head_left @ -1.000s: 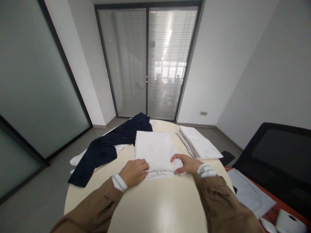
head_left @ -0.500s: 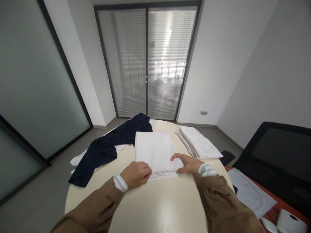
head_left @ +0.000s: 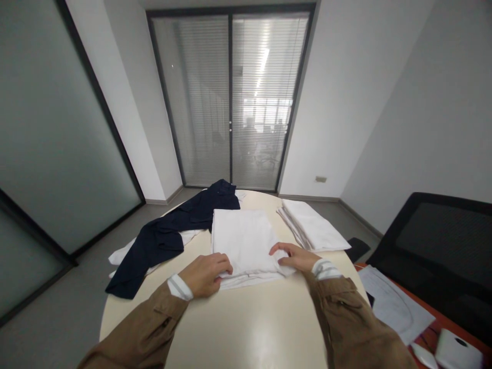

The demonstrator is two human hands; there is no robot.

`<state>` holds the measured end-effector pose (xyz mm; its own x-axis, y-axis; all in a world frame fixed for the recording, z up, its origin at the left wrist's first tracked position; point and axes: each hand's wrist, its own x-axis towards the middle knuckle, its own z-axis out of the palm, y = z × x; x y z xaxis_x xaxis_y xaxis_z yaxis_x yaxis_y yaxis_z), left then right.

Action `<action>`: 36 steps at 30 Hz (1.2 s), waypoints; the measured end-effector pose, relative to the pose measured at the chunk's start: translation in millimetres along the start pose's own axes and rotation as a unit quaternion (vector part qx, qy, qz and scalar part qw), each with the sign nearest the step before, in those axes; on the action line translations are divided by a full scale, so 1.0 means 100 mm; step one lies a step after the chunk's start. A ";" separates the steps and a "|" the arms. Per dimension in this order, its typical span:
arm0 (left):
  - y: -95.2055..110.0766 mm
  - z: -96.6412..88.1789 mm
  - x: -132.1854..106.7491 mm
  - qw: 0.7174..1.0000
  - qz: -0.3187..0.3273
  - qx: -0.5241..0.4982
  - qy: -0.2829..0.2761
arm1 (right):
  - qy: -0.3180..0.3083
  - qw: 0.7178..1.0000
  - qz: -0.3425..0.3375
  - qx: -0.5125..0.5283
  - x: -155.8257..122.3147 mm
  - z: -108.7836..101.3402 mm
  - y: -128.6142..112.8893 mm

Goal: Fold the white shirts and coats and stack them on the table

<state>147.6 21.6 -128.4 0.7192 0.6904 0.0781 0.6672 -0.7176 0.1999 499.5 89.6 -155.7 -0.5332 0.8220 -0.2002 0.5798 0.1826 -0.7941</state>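
A folded white cloth [head_left: 244, 238] lies in the middle of the round table, its layered edge toward me. My left hand [head_left: 209, 274] is at its near left corner, fingers curled over the edge; the fingertips are partly hidden. At the near right corner rests my right hand [head_left: 295, 257], thumb and forefinger apart and touching the top of the cloth. A dark navy garment [head_left: 165, 236] is spread along the left side of the table, with white fabric [head_left: 122, 252] showing beneath it. Another folded white cloth [head_left: 315, 225] sits at the right edge.
The cream round table [head_left: 249, 323] has a curved edge. To its right stand a black mesh chair [head_left: 442, 241] and a reddish surface bearing white paper [head_left: 397, 302], a white mouse [head_left: 424, 355] and a white box-like device [head_left: 458, 349]. A glass door with blinds [head_left: 230, 102] is behind.
My left hand has slid left along the near edge of the cloth, uncovering more of it. The right thumb has moved up onto the cloth's top; its near right corner now lies flatter.
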 end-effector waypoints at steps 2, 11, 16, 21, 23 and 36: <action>-0.01 0.01 0.00 1.000 0.002 -0.005 -0.006 | -0.001 1.000 0.001 0.003 0.00 0.00 0.00; -0.15 0.02 -0.03 0.994 0.021 -0.099 0.030 | 0.015 1.000 -0.019 0.005 -0.01 0.00 0.03; -0.09 0.02 -0.04 0.992 0.028 -0.116 0.041 | 0.015 1.000 -0.011 -0.017 -0.02 -0.01 0.01; -0.05 0.05 -0.02 0.994 0.020 -0.109 0.016 | 0.017 1.000 -0.006 0.004 -0.01 0.00 -0.02; -0.03 0.04 -0.02 0.995 0.009 -0.099 -0.007 | 0.017 1.000 -0.006 0.003 0.00 0.01 -0.01; 0.14 0.06 0.07 0.999 0.013 -0.022 -0.022 | 0.263 0.921 -0.176 -0.227 0.03 0.18 -0.50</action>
<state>163.3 15.6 -131.3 0.7445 0.6664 0.0400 0.6401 -0.7296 0.2409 457.7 73.2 -127.3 -0.4339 0.7942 0.4254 0.6888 0.5968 -0.4115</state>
